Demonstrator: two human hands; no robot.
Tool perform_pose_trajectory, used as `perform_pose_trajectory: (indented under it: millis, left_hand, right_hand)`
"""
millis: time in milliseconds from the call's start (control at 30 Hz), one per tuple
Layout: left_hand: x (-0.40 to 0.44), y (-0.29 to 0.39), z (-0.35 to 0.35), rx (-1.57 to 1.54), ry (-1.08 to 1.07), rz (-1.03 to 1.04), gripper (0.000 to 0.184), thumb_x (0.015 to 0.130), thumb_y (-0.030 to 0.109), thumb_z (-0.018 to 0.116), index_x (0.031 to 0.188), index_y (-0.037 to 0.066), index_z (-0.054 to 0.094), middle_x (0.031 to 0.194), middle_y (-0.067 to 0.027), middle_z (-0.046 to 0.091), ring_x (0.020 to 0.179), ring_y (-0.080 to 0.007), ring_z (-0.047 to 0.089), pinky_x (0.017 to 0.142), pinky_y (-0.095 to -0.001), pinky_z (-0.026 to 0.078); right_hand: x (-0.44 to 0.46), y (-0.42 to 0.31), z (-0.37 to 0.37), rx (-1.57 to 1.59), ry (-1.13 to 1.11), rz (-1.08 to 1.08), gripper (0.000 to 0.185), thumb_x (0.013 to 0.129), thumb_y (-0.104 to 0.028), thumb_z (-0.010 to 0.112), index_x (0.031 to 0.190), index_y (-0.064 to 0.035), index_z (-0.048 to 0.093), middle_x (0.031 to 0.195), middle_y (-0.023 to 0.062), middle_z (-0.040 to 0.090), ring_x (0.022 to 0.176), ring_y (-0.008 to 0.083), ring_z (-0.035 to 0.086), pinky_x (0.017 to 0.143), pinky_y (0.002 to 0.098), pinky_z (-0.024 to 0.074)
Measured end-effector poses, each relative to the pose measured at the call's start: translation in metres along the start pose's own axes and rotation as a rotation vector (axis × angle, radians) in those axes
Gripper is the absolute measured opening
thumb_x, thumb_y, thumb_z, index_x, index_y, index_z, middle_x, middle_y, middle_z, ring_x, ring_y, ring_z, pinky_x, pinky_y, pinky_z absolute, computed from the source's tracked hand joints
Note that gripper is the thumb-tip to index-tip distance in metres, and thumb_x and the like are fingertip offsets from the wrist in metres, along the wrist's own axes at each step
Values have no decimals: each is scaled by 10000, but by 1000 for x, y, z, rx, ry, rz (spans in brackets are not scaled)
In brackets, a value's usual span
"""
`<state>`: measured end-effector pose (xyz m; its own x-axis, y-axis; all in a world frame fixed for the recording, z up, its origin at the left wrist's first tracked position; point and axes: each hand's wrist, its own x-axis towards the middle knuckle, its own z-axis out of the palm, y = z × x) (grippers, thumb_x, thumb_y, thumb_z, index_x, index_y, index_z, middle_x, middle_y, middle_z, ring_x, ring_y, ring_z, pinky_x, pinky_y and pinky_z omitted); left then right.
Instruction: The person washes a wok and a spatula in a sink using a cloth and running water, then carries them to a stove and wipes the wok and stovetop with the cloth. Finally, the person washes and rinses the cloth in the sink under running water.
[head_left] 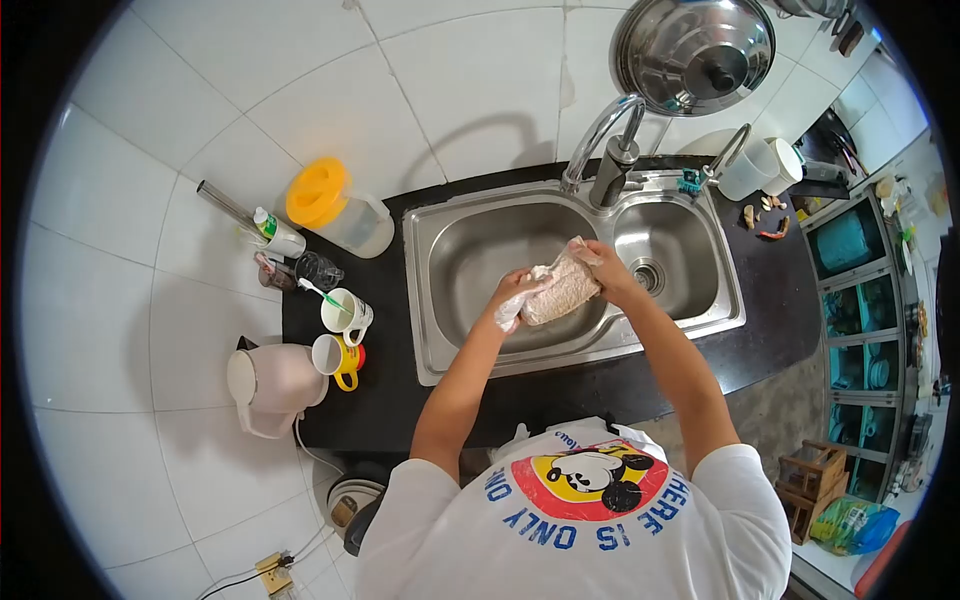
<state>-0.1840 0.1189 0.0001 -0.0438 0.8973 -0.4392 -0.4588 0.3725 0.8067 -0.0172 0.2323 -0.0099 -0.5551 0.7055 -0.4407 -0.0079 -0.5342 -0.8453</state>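
Above the sink's left, larger basin (pixel 470 260), I hold a clear plastic bag (pixel 562 292) filled with a pale, pinkish-beige, grainy lump whose kind I cannot make out. My left hand (pixel 512 298) grips the bag's left side, where loose film hangs over the fingers. At its upper right, my right hand (pixel 606 268) is closed on the gathered plastic. The bag is tilted. A chrome faucet (pixel 615 165) stands behind it, and no water is seen running.
Left of the sink are a yellow-lidded pitcher (pixel 345 215), a white mug (pixel 347 314), a yellow mug (pixel 340 358) and a pink kettle (pixel 282 388). A pot lid (pixel 695 60) hangs on the wall. White containers (pixel 748 170) and food scraps (pixel 770 222) are at right.
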Motion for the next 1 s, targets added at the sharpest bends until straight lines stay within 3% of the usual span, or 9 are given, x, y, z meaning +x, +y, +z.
perform_pose_trajectory:
  millis: [200, 367, 500, 567, 667, 733, 867, 967, 1000]
  left_hand:
    - [14, -7, -7, -535, -32, 48, 205, 857, 158, 572, 1012, 27, 546, 980, -90, 601, 893, -241, 621, 792, -397, 535]
    - [78, -85, -22, -910, -255, -76, 171, 888, 282, 549, 871, 113, 572, 754, -38, 592, 699, -192, 601, 605, -335, 505]
    - [37, -25, 35, -661, 162, -66, 195, 902, 293, 517, 839, 121, 585, 690, -27, 583, 639, -195, 583, 576, -308, 485]
    - [81, -83, -4, -6, 122, 225, 225, 907, 276, 483, 826, 86, 571, 748, -50, 585, 695, -199, 582, 631, -335, 488]
    - [67, -62, -1, -712, -102, -39, 210, 916, 261, 457, 841, 88, 549, 809, -42, 580, 756, -199, 584, 688, -360, 499]
    - [58, -59, 11, -686, -164, -4, 224, 925, 267, 438, 865, 82, 550, 837, -45, 587, 778, -208, 592, 716, -362, 503]
    - [72, -73, 18, -506, -46, -89, 289, 935, 270, 414, 997, 37, 573, 980, -88, 620, 880, -242, 617, 769, -384, 510]
    - [71, -75, 14, -553, -49, -205, 332, 935, 294, 414, 1012, 25, 593, 927, -118, 643, 824, -272, 636, 705, -430, 529]
    - [78, -73, 7, -612, -112, -283, 335, 935, 299, 413, 996, 27, 598, 893, -118, 646, 791, -279, 639, 689, -438, 531]
  right_hand:
    - [-15, 10, 32, -329, 213, -615, 145, 903, -176, 561, 979, -54, 548, 839, 27, 595, 768, 95, 562, 662, 254, 461]
    - [-60, 15, 102, -1018, 245, -1060, 198, 865, -243, 571, 871, -46, 555, 735, 153, 592, 716, 296, 611, 617, 384, 473]
    - [-11, 27, 57, -995, 302, -836, 250, 856, -289, 556, 743, -66, 549, 664, 188, 560, 608, 397, 542, 542, 434, 446]
    - [3, 28, 49, -970, 465, -738, 272, 859, -296, 545, 712, -67, 543, 617, 169, 561, 544, 386, 538, 491, 447, 432]
    - [-23, 24, 75, -1011, 353, -875, 300, 877, -270, 509, 682, -45, 544, 608, 186, 559, 555, 386, 546, 514, 456, 436]
    - [-23, 24, 73, -1017, 316, -879, 343, 898, -260, 465, 668, -27, 567, 640, 201, 579, 580, 413, 552, 544, 477, 442]
    - [11, 33, 31, -873, 501, -370, 409, 927, -314, 422, 757, 10, 605, 745, 238, 600, 716, 432, 564, 644, 473, 450]
    - [17, 47, 6, -754, 364, -476, 453, 934, -364, 436, 769, 39, 561, 617, 223, 537, 609, 379, 535, 619, 416, 434]
    - [8, 37, 6, -618, 356, -458, 498, 938, -418, 427, 751, 27, 548, 565, 140, 506, 529, 256, 510, 557, 366, 425]
